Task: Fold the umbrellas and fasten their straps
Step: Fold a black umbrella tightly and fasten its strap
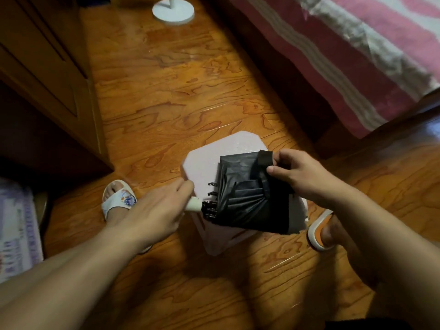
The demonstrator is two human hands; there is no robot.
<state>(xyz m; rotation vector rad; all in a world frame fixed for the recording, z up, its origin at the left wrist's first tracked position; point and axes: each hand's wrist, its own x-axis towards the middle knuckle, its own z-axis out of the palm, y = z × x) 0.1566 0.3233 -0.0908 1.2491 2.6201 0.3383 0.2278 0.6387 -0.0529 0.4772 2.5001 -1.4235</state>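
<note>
Glossy orange-brown wooden floor (181, 96) fills a bedroom, where a person's two bare forearms reach down toward a pale pink stool (204, 163) standing between two slippered feet. On the stool lies a collapsed black umbrella (247, 198), its canopy bunched in loose folds and its rib tips showing beside a white handle (194, 204). The left hand (157, 210) curls its fingers around that handle at the umbrella's near-left end. The right hand (295, 175) pinches the black strap (264, 158) between thumb and fingers at the canopy's upper right edge; the strap stands up, not yet wrapped around the folds. A white patterned slipper (120, 198) sits left of the stool, an orange-and-white one (320, 231) right of it. A pale patterned rug (16, 225) lies at the left edge. Farther back, a dark wooden cabinet (45, 75) lines the left side, a bed with a pink-and-white striped cover (357, 51) the right, and a round white stand base (173, 11) rests on the floor at the top.
</note>
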